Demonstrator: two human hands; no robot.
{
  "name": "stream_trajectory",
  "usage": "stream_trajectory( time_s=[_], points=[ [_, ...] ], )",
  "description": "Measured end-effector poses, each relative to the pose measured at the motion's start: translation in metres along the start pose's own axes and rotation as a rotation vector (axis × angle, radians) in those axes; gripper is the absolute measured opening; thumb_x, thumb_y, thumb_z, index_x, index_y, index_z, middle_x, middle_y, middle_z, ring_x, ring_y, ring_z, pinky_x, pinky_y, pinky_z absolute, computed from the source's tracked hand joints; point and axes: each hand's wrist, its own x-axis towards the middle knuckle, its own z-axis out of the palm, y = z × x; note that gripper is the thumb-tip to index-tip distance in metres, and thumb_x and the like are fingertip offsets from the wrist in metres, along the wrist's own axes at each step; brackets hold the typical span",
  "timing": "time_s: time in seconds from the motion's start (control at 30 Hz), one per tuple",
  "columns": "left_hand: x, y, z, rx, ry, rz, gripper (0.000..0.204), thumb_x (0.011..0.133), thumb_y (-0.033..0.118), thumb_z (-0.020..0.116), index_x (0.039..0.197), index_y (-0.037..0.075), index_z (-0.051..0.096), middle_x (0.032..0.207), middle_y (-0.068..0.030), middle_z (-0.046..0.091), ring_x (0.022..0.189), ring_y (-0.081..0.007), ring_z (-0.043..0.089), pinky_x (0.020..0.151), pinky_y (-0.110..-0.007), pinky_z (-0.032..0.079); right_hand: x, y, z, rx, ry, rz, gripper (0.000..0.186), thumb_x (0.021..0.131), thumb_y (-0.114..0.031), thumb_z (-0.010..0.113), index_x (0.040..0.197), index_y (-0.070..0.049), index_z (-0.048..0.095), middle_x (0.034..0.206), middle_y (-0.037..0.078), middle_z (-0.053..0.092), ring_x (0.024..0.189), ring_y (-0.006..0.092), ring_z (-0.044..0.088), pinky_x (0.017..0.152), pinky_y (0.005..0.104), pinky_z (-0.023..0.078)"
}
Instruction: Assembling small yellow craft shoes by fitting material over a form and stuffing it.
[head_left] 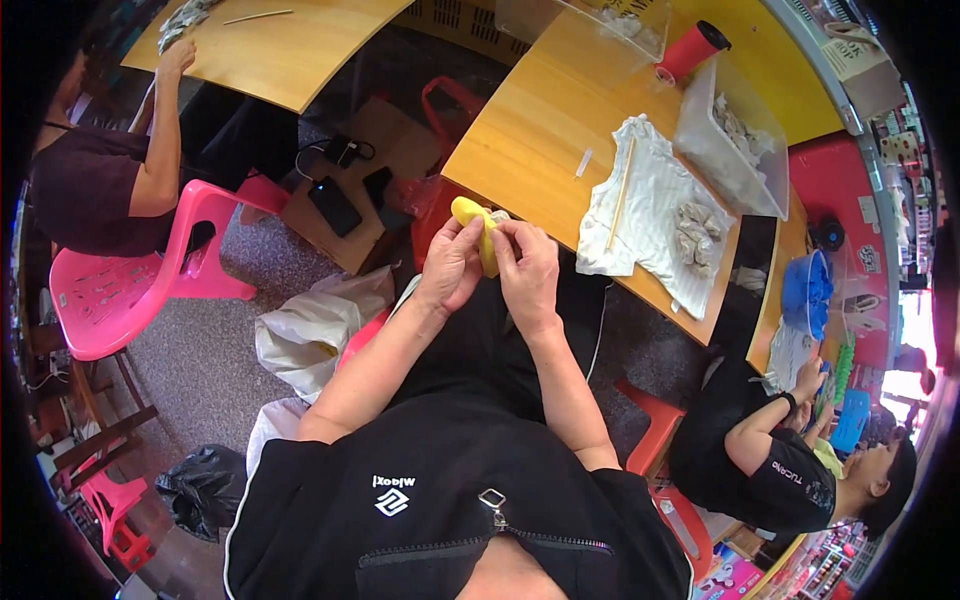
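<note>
In front of my body, off the table's near edge, both hands pinch a small, soft-looking yellow piece [467,209], long and curved. My left hand [455,265] is closed on its left side, thumb and fingertips pressing it. From the right, my right hand [528,270] grips it with thumb and index finger. A bit of something whitish shows at its top beside my right fingertips; I cannot make out what it is. Nearest on the table lies a white cloth [655,182], with a thin wooden stick [621,190] and a greyish-white clump of filling [697,238] on it.
A clear plastic bin [690,120] of white filling stands behind the cloth, near a red cylinder [692,50]. One person [110,185] works at the left table; another [770,455] sits at right by a blue bag [806,295]. A pink chair [120,290] and white sacks [320,330] are left.
</note>
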Motion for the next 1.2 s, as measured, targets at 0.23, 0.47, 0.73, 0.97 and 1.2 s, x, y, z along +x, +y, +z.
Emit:
stream_trajectory(
  time_s=[0.23, 0.47, 0.73, 0.97, 1.2],
  points=[
    [0.001, 0.006, -0.001, -0.032, -0.073, 0.071, 0.017, 0.097, 0.022, 0.048, 0.106, 0.008, 0.051, 0.096, -0.0033, 0.058, 0.087, -0.0118, 0.058, 0.081, -0.029, 0.049, -0.007, -0.003, 0.017, -0.273, 0.223, -0.431, 0.013, 0.073, -0.007, 0.071, 0.085, -0.008, 0.065, 0.089, 0.003, 0.064, 0.078, 0.0193, 0.059, 0.068, 0.0318, 0.041],
    [0.002, 0.001, 0.008, -0.056, -0.115, 0.13, 0.014, 0.098, 0.021, 0.046, 0.102, 0.008, 0.049, 0.089, -0.0035, 0.054, 0.084, -0.0112, 0.054, 0.078, -0.025, 0.047, -0.011, 0.001, 0.026, -0.226, 0.251, -0.459, 0.012, 0.074, -0.006, 0.07, 0.084, -0.008, 0.064, 0.084, 0.004, 0.065, 0.069, 0.019, 0.06, 0.062, 0.0305, 0.042],
    [-0.003, -0.001, -0.001, 0.007, -0.091, 0.076, 0.02, 0.1, 0.026, 0.041, 0.104, 0.008, 0.049, 0.094, -0.0031, 0.053, 0.088, -0.0121, 0.053, 0.084, -0.027, 0.046, -0.016, 0.004, 0.032, 0.266, 0.1, 0.076, 0.01, 0.082, -0.006, 0.063, 0.091, -0.004, 0.06, 0.08, 0.011, 0.064, 0.065, 0.0287, 0.062, 0.057, 0.0345, 0.048],
    [0.004, 0.002, -0.01, -0.107, -0.012, 0.009, 0.024, 0.098, 0.032, 0.044, 0.098, 0.009, 0.052, 0.085, -0.0034, 0.053, 0.08, -0.015, 0.054, 0.076, -0.029, 0.048, -0.015, -0.002, 0.022, -0.063, 0.207, -0.26, 0.028, 0.076, -0.01, 0.07, 0.103, -0.009, 0.062, 0.101, 0.006, 0.06, 0.088, 0.0227, 0.059, 0.075, 0.0341, 0.045],
    [0.007, 0.006, -0.003, -0.163, -0.019, 0.057, 0.027, 0.096, 0.034, 0.045, 0.094, 0.008, 0.052, 0.081, -0.0047, 0.052, 0.08, -0.017, 0.053, 0.077, -0.031, 0.047, -0.025, 0.003, 0.028, -0.186, 0.151, -0.3, 0.029, 0.069, -0.014, 0.075, 0.096, -0.013, 0.066, 0.098, 0.003, 0.058, 0.087, 0.0211, 0.055, 0.075, 0.0335, 0.041]
  ],
)
